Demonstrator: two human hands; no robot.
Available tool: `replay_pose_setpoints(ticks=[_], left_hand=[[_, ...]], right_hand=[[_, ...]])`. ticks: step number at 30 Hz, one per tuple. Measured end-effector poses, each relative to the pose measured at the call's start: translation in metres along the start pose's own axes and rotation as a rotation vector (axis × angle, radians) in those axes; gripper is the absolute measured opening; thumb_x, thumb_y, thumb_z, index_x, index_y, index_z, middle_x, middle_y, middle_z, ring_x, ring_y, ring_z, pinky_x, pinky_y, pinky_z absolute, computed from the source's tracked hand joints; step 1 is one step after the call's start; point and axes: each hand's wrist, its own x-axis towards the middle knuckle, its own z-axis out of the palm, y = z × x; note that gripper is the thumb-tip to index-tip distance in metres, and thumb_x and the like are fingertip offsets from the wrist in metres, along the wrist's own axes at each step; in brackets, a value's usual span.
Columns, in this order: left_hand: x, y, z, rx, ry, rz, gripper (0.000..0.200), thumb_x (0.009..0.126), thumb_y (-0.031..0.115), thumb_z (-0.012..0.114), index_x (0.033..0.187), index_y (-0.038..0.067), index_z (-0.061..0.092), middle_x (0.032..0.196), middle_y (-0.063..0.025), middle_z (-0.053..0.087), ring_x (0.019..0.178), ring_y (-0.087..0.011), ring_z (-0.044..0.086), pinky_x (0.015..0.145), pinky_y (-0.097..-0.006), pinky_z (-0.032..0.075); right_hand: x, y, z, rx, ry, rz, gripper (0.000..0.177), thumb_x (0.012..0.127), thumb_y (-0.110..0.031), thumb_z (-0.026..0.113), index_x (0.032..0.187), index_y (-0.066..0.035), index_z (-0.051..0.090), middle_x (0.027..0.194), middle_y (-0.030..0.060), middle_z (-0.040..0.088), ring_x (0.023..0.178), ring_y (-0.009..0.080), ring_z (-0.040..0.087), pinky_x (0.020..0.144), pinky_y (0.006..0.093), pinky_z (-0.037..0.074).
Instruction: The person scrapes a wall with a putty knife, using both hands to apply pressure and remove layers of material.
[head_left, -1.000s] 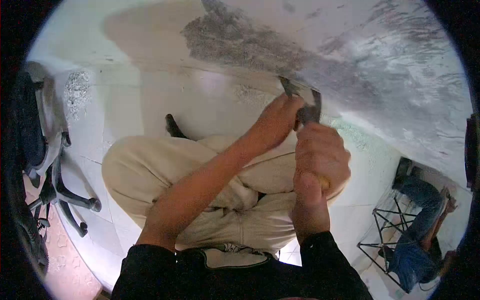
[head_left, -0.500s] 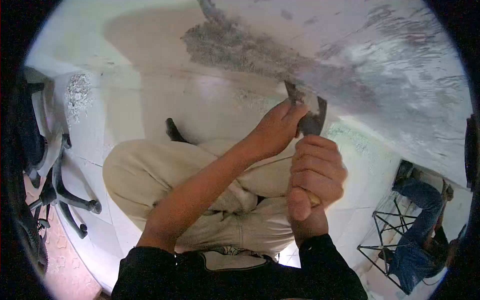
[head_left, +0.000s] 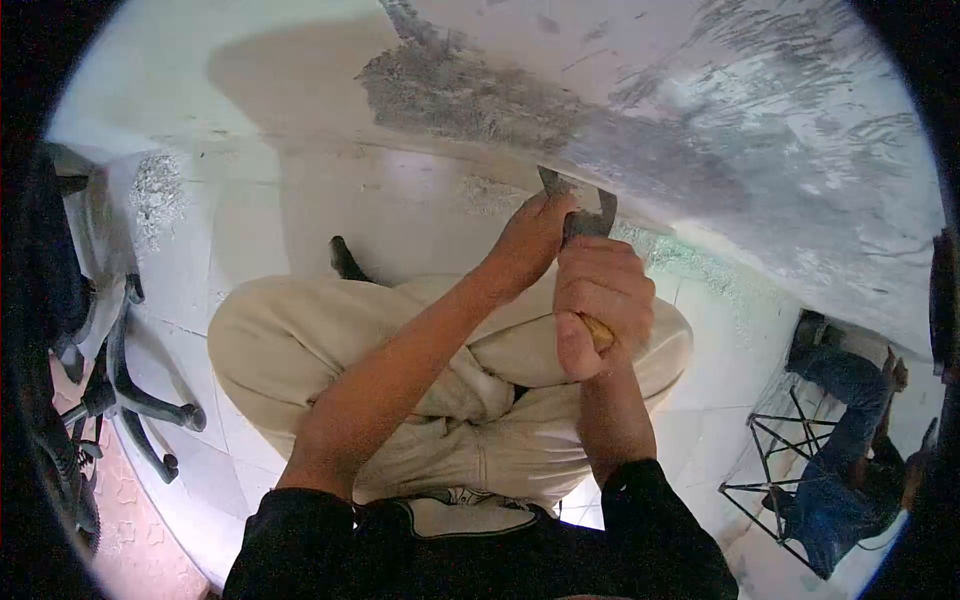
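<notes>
My right hand (head_left: 605, 300) is wrapped round the handle of a putty knife (head_left: 589, 210), whose yellowish handle end shows beside my thumb. My left hand (head_left: 532, 240) grips the side of the metal blade, thumb on its face; the fingers behind are partly hidden. The wide blade edge is at the foot of the wall (head_left: 740, 130), where white wall meets pale floor. Rough grey patches and streaks mark the wall just above and right of the blade.
Pale floor tiles (head_left: 290, 230) carry scraped crumbs (head_left: 157, 200) on the left and more debris near the wall. A black chair base (head_left: 125, 380) stands at left. On the right, a seated person (head_left: 840, 450) is beside a black metal frame (head_left: 765, 440). My crossed legs lie below my hands.
Both my hands and the putty knife have shifted left along the foot of the wall, the right hand also a little upward in view. Both grips look unchanged.
</notes>
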Motion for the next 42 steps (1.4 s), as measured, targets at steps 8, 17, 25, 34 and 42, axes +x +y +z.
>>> replay_pose_setpoints(ticks=[8, 17, 25, 34, 42], left_hand=[[0.042, -0.062, -0.042, 0.837, -0.282, 0.289, 0.023, 0.09, 0.018, 0.047, 0.102, -0.001, 0.053, 0.098, -0.0159, 0.058, 0.097, -0.0277, 0.054, 0.085, -0.036, 0.043], [0.018, -0.066, -0.015, 0.143, 0.066, 0.419, 0.029, 0.092, 0.032, 0.049, 0.104, 0.006, 0.051, 0.094, -0.0069, 0.054, 0.086, -0.0189, 0.051, 0.082, -0.0344, 0.042], [0.017, -0.048, -0.011, 0.0, 0.063, 0.292, 0.025, 0.086, 0.025, 0.052, 0.101, 0.005, 0.053, 0.092, -0.0079, 0.055, 0.089, -0.0232, 0.053, 0.082, -0.036, 0.042], [0.016, -0.041, -0.006, -0.079, -0.13, 0.022, 0.024, 0.094, 0.023, 0.045, 0.101, 0.005, 0.06, 0.093, -0.0014, 0.059, 0.082, -0.0144, 0.054, 0.077, -0.0275, 0.045], [0.027, -0.077, 0.012, 0.239, 0.015, 0.088, 0.028, 0.093, 0.022, 0.043, 0.104, 0.002, 0.058, 0.094, -0.01, 0.059, 0.079, -0.0162, 0.056, 0.07, -0.0289, 0.046]], right_hand=[[-0.032, 0.055, 0.027, -0.015, -0.03, 0.192, 0.025, 0.069, -0.016, 0.057, 0.053, -0.001, 0.044, 0.049, 0.009, 0.042, 0.043, 0.0255, 0.044, 0.044, 0.0341, 0.036], [-0.027, 0.052, 0.022, 0.083, 0.103, 0.027, 0.021, 0.07, -0.015, 0.057, 0.056, -0.001, 0.05, 0.052, 0.0075, 0.048, 0.045, 0.0239, 0.048, 0.046, 0.0332, 0.04], [-0.028, 0.034, 0.018, 0.04, 0.089, 0.016, 0.021, 0.068, -0.022, 0.059, 0.056, -0.006, 0.052, 0.054, 0.0078, 0.049, 0.049, 0.0275, 0.05, 0.05, 0.0347, 0.041], [-0.02, 0.024, -0.018, 0.218, -0.127, 0.393, 0.022, 0.066, -0.024, 0.057, 0.063, -0.003, 0.054, 0.063, 0.0094, 0.049, 0.061, 0.026, 0.052, 0.062, 0.0348, 0.043], [-0.095, -0.018, -0.007, 0.747, 0.709, 1.31, 0.057, 0.083, -0.019, 0.051, 0.135, -0.003, 0.033, 0.122, 0.016, 0.045, 0.115, 0.027, 0.043, 0.103, 0.0404, 0.031]])
